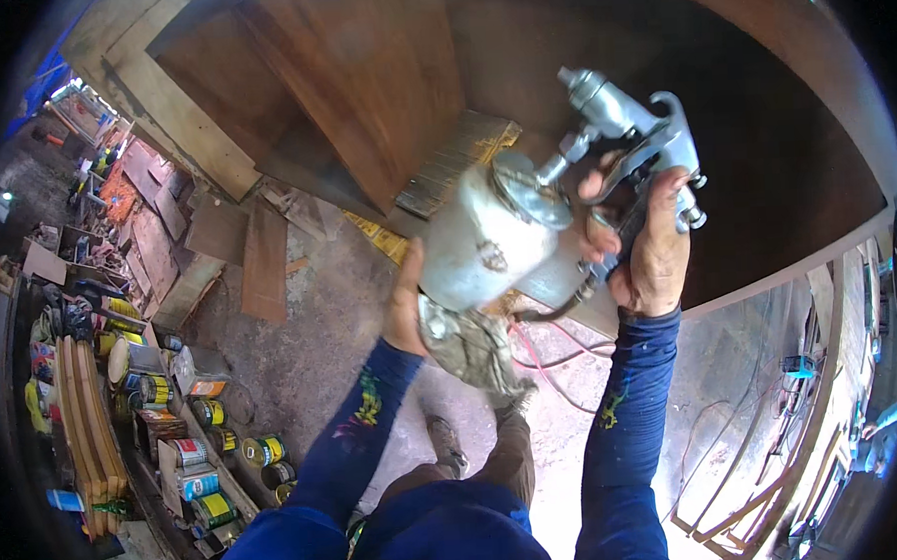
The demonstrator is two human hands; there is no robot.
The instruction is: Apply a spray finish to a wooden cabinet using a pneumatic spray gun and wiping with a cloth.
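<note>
A metal spray gun (617, 122) is tilted in front of me, its silver cup (489, 240) hanging to the left of the gun body. My right hand (655, 251) is closed round the gun's handle, with fingers by the trigger. Under the cup, my left hand (407, 307) presses a dirty grey rag (466, 344) against the cup's lower side. Part of the left hand is hidden behind the rag and cup. A dark hose (570, 305) runs from the handle's base.
Large brown wooden panels (359, 74) stand ahead, beside a dark curved one (753, 147). Several paint cans (213, 505) line the left, next to stacked wooden strips (87, 436). A red hose (542, 366) lies on the floor. Wooden frames (749, 512) lean at right.
</note>
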